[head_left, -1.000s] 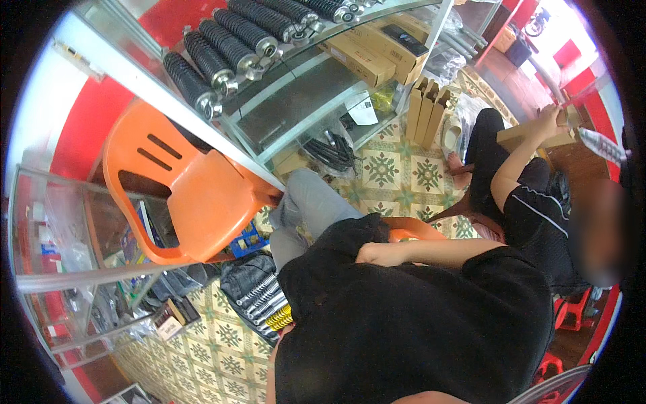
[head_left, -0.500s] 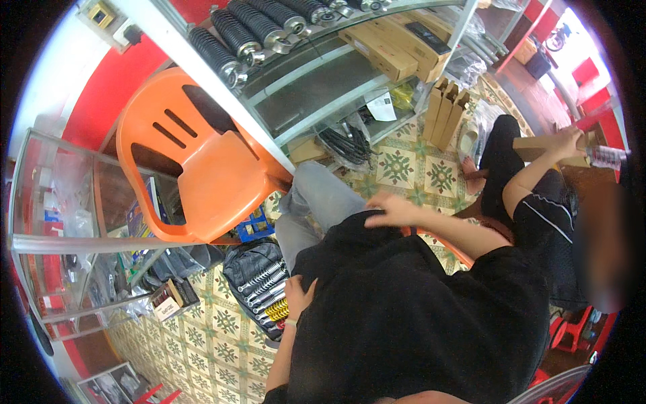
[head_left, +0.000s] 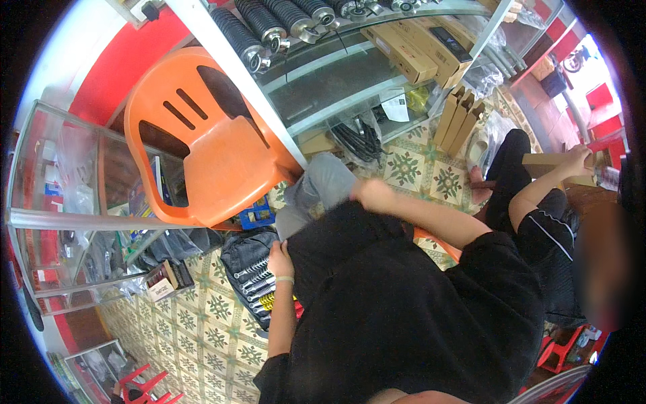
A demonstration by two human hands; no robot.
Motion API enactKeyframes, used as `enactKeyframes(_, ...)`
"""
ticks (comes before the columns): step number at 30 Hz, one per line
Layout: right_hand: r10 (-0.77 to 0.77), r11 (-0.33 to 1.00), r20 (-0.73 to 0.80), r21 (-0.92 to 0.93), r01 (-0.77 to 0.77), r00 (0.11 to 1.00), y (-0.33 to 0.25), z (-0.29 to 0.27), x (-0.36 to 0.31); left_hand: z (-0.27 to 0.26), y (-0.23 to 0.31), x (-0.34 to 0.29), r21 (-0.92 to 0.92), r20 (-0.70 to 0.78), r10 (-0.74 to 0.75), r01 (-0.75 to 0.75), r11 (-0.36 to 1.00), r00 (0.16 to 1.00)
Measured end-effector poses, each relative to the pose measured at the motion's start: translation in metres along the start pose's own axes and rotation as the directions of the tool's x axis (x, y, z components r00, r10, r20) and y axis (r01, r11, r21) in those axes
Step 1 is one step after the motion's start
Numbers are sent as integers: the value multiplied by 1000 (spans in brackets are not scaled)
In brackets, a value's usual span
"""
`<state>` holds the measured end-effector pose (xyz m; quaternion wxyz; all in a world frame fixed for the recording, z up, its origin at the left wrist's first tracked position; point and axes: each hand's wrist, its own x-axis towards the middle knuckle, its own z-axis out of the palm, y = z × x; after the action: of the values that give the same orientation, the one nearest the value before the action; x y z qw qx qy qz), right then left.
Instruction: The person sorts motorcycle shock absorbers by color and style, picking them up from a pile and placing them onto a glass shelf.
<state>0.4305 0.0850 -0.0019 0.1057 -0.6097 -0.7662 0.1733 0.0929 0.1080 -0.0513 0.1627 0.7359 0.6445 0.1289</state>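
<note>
My left hand [head_left: 280, 261] is closed at the lower left edge of the black T-shirt [head_left: 410, 303] I wear, with a band on the wrist. On the other side, my right hand [head_left: 377, 196] grips the shirt's hem, fingers folded into the cloth and slightly blurred. Between the hands the hem stretches out over my grey jeans [head_left: 326, 183]. Just left of my left hand, a black bag [head_left: 243, 251] lies on the floor with several small shock absorbers [head_left: 256, 277] on it, some with silver springs and some yellow.
An orange plastic chair [head_left: 219, 165] stands ahead on the left, beside a glass display cabinet [head_left: 81, 221]. Large black shock absorbers [head_left: 269, 27] and cardboard boxes [head_left: 410, 57] lie on shelves ahead. At right, another person's hand [head_left: 574, 161] holds a long cardboard box [head_left: 542, 163].
Both my hands have closed on the shirt's hem and drawn it outward and forward. My right hand was looser on the cloth before, my left hand rested at my side. The view has shifted slightly.
</note>
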Motion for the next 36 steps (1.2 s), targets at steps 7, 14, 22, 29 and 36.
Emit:
enactKeyframes(7, 283, 959, -127, 64, -276, 951, -7, 52, 45, -15, -2, 63, -125, -27, -99, 95, 988, 995)
enactKeyframes(14, 36, 998, -106, 60, -30, 994, -34, 45, 14, 22, 50, -5, -144, 119, 229, -211, 967, 966)
enactKeyframes(22, 36, 987, -239, 161, 3, 970, -45, 47, 11, 11, 58, -10, -121, 274, 360, -340, 933, 892)
enactKeyframes(29, -62, 970, -318, 202, 132, 946, -52, 46, -1, -1, 73, -25, -372, 3, 151, -139, 918, 988)
enactKeyframes(36, -101, 956, -352, 224, 188, 930, -58, 45, -4, -15, 76, -42, -312, -54, 181, -188, 931, 982)
